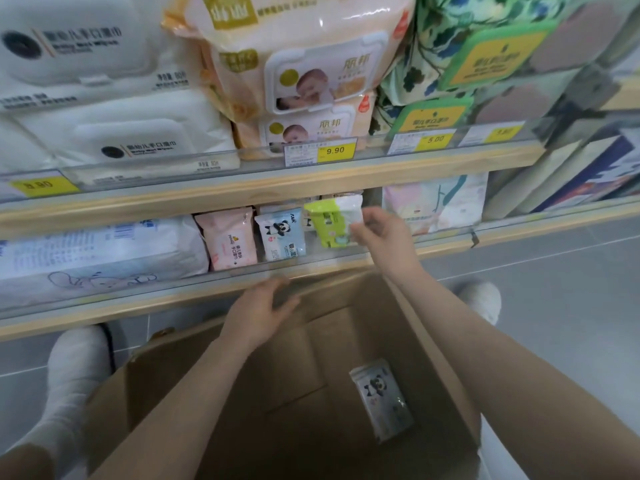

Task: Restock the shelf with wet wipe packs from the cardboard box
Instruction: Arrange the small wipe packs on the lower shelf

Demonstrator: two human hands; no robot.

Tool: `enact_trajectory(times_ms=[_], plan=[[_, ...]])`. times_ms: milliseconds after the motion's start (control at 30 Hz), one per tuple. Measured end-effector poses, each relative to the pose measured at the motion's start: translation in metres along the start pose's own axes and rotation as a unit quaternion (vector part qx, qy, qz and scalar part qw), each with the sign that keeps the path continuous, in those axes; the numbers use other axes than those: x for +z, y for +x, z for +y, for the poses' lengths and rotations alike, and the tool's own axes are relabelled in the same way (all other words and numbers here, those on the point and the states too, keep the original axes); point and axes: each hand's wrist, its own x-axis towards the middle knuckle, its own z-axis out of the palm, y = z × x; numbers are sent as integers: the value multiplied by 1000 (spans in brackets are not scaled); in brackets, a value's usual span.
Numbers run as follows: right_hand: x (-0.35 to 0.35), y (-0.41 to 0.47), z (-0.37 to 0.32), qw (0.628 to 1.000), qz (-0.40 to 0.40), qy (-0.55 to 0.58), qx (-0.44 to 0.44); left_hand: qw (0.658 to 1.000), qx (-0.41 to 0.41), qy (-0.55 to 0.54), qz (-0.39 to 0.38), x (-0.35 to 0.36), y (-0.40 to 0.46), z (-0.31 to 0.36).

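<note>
**A:** What is the person doing at the shelf?

**B:** The right hand [379, 230] is pinching a green-and-white wet wipe pack [330, 221] by its right edge, holding it upright at the front lip of the lower shelf [221, 289], just to the right of a panda-print pack [281, 233] and a pink pack [228, 239] standing in the same row. The left hand [263, 308] is hovering with fingers loosely spread over the far rim of the cardboard box [173, 393], gripping nothing; whether it is touching the rim is unclear.

**A:** Where are the remaining packs?

**B:** One more panda-print pack [381, 398] is lying flat on the box floor, near the right wall. No others are showing in the box, so the restocking is probably nearing its end.

**A:** How is a pack like that likely to handle?

**B:** It is looking small, light and soft, a film pouch that is probably giving slightly under the fingers and a little slick. Taking it by a side edge, thumb in front and fingers behind, seems sensible, so it is sliding upright into the gap without toppling its neighbours.
</note>
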Motion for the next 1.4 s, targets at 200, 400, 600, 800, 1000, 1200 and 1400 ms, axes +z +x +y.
enact_trajectory(times_ms=[200, 400, 600, 800, 1000, 1200, 1400], plan=[[27, 50, 40, 992, 26, -79, 99, 980, 95, 144, 101, 17, -9, -12], [33, 58, 56, 981, 37, -133, 137, 973, 111, 169, 108, 20, -5, -20], [15, 15, 39, 989, 24, -120, 78, 976, 117, 155, 98, 16, -9, -16], [-38, -88, 41, 983, 16, -172, 57, 968, 173, 104, 146, 39, -41, 13], [-69, -184, 76, 969, 23, -189, 158, 991, 116, 23, -64, 112, -77, 43], [-58, -200, 89, 960, 55, -222, 164, 989, 15, 12, -144, 167, -78, 45], [-56, -198, 92, 956, 73, -233, 162, 989, -1, 22, -146, 211, -62, 32]])
